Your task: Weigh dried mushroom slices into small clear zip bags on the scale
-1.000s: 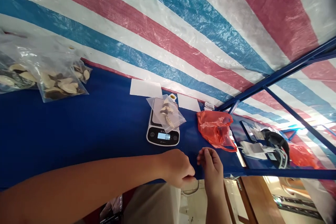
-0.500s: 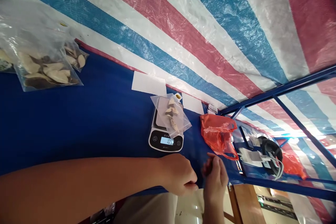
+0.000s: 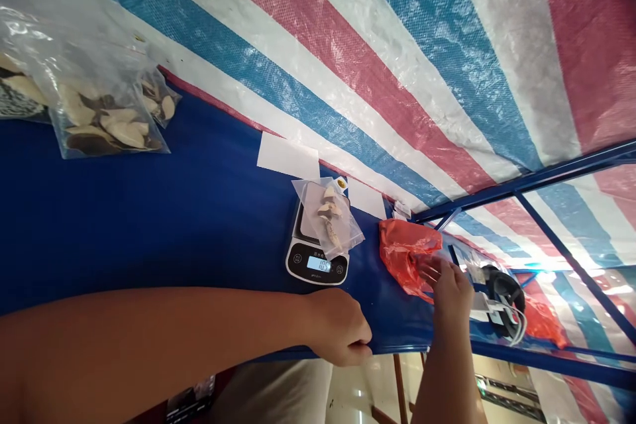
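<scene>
My left hand (image 3: 342,330), curled into a fist, rests at the table's front edge just below a kitchen scale (image 3: 294,271); nothing shows between its fingers. On the scale lies a clear zip bag (image 3: 352,233) with several pale, brown-edged slices, perhaps dried mushroom. The lit display appears to read 10.5. Over to the right, my right hand (image 3: 451,283) reaches to the mouth of a red plastic bag (image 3: 400,245). Its fingers are stretched out, with the tips partly behind the thin red plastic.
Larger clear bags of slices (image 3: 106,122) lie at the left on the blue table (image 3: 218,212). White papers (image 3: 288,156) and a tape roll (image 3: 341,184) sit behind the scale. A blue metal frame (image 3: 571,228) and a black headset with white cable (image 3: 504,295) are at the right.
My right hand has moved right and away from me, from beside my left fist to the red bag's mouth, and its fingers have straightened. My left hand stays in place.
</scene>
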`<state>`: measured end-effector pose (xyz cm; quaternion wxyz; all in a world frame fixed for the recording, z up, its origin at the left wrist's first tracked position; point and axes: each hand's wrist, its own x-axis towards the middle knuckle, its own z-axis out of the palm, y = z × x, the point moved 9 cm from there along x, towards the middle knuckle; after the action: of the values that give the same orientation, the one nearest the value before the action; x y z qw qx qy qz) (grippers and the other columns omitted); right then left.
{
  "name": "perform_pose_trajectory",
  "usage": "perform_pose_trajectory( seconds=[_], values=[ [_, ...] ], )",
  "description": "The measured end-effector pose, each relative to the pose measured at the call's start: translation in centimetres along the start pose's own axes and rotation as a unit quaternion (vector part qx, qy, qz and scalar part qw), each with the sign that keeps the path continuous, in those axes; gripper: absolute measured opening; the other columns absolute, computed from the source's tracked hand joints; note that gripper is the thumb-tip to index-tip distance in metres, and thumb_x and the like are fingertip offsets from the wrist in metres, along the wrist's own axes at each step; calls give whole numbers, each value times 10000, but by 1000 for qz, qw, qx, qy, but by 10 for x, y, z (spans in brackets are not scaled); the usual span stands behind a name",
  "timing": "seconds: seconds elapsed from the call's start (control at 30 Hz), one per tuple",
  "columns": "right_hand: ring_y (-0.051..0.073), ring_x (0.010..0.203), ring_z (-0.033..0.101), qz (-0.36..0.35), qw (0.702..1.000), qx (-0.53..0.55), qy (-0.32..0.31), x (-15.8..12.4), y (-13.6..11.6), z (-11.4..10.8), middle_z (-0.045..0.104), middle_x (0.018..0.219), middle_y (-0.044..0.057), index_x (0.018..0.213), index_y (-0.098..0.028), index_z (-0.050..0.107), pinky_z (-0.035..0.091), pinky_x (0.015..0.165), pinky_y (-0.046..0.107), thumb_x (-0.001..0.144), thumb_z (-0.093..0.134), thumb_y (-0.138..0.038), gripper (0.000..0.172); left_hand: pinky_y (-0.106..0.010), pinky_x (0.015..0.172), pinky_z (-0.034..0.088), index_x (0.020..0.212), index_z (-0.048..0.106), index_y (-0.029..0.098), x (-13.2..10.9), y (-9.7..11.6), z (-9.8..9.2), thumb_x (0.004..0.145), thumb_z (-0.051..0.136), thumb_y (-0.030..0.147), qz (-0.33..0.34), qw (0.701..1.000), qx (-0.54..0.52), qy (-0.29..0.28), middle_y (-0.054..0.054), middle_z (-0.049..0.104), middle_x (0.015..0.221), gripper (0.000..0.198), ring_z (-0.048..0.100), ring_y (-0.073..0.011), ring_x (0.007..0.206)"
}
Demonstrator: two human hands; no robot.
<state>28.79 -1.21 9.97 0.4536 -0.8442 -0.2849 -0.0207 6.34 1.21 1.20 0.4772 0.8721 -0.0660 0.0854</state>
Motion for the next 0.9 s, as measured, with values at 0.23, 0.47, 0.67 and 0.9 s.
perform_pose_trajectory(
  seconds=[0.23, 0.47, 0.67, 0.9],
  values=[
    [228, 780, 725, 27, 943, 128, -305, -109, -88, 82, 793, 1000, 103, 1258, -217, 627, 568, 610, 307, 882, 712, -600, 544, -407, 508, 275, 540, 362, 247, -1, 6, -3, 864, 540, 415, 23, 999, 18, 17, -71, 574, 546, 406, 378, -200, 456],
    [246, 988, 749, -27, 941, 204, -268, -117, -137, 111, 791, 1109, 111, 1064, -189, 791, 618, 841, 374, 869, 765, -454, 330, -415, 508, 305, 525, 363, 248, 1, 7, -2, 817, 590, 421, 36, 999, 17, 13, -84, 621, 578, 408, 427, -214, 460],
    [242, 800, 782, -221, 969, 11, -111, -111, -218, 35, 814, 963, 85, 1039, -224, 824, 646, 753, 380, 899, 730, -507, 330, -413, 471, 318, 522, 359, 250, 0, 4, 3, 834, 586, 448, 7, 998, 47, -28, -84, 617, 584, 434, 395, -206, 467],
    [215, 651, 768, -234, 956, -86, -153, -110, -243, 17, 802, 799, 56, 941, -232, 831, 627, 555, 273, 813, 816, -523, 318, -348, 477, 314, 572, 376, 221, -10, 14, -6, 908, 525, 342, -11, 994, 103, -34, 1, 544, 555, 387, 383, -169, 490]
  ],
)
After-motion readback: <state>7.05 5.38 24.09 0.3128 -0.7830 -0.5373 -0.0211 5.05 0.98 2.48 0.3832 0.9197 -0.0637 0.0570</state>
